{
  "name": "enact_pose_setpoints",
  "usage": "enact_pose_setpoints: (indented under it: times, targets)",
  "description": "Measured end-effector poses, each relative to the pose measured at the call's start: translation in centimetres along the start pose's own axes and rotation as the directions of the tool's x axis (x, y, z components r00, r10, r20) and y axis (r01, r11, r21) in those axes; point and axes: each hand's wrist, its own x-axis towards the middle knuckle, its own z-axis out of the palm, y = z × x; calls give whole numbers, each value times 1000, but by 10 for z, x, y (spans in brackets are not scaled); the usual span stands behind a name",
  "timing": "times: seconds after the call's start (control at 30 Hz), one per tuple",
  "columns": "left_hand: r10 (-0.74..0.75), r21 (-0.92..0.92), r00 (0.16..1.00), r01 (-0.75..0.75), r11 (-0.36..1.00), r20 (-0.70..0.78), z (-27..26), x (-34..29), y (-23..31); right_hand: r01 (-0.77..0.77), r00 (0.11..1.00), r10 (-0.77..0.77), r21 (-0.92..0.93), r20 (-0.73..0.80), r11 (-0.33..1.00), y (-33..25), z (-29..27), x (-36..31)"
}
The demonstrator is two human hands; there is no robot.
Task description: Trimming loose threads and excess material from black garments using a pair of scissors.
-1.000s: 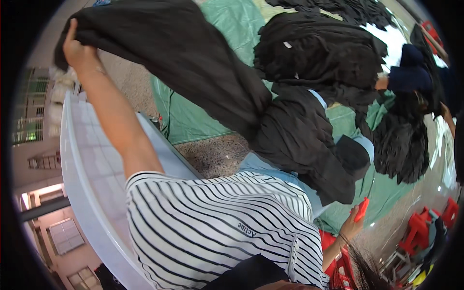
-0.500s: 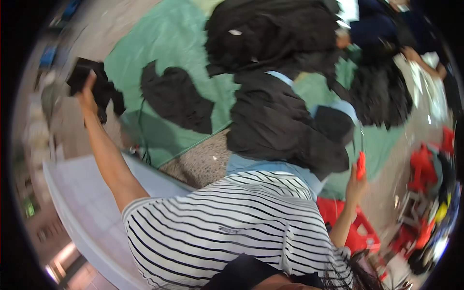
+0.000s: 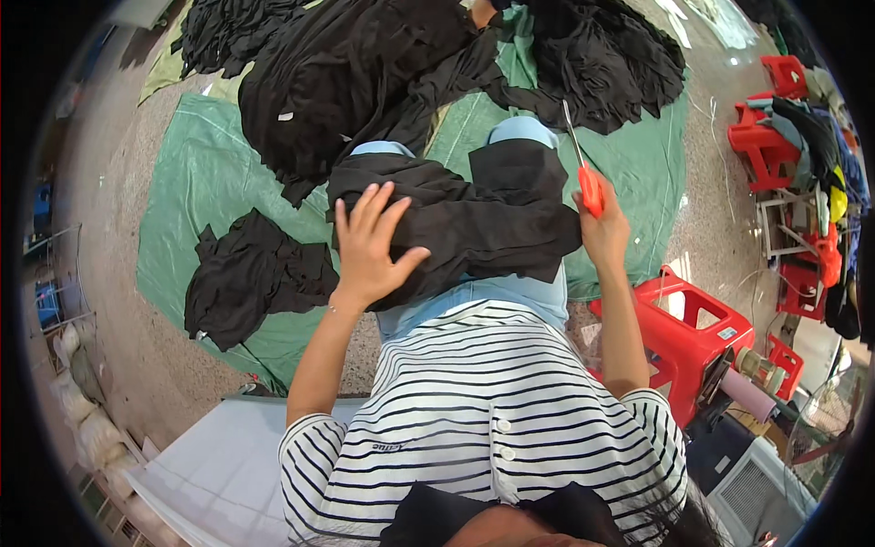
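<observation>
Black cloth point(image 3: 465, 219) lies across my lap over blue jeans, a loose flap of it raised toward the far right knee. My left hand point(image 3: 372, 239) rests flat on its left part, fingers spread, gripping nothing. To the right of the cloth, my right hand point(image 3: 606, 223) is closed round red-handled scissors point(image 3: 591, 190). Their narrow metal blades point away from me; my fingers partly hide the handles. A small heap of black garments point(image 3: 255, 283) lies on the green sheet to the left of my lap.
Large black garment heaps point(image 3: 351, 82) cover the far part of the green sheet point(image 3: 182, 173). Another person's hand point(image 3: 481, 13) shows at the far edge. A red plastic stool point(image 3: 697, 333) stands close by my right arm. White board-like surface point(image 3: 228, 456) lies at near left.
My left hand has come back from far left, where it held a black garment, and now lies on the lap cloth. The left heap looks bigger. My right hand keeps the scissors.
</observation>
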Motion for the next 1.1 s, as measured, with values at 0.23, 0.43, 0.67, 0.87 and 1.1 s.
enact_pose_setpoints:
  times: [0.23,0.43,0.67,0.87,1.1]
  targets:
    - [66,70,966,-86,994,249,20,2,31,124,946,-168,168,276,978,-13,-19,11]
    - [67,90,998,-68,994,11,21,-13,31,159,838,-255,232,482,960,15,-21,-40]
    - [-101,259,995,94,961,16,16,-76,10,205,979,-196,273,-59,940,20,-18,-53]
    - [-167,-93,970,152,984,-179,4,-64,12,372,895,-258,287,-365,883,-6,-62,-25]
    - [-452,-521,859,278,807,-241,-83,-39,57,330,817,-155,231,-555,915,-37,-120,-28]
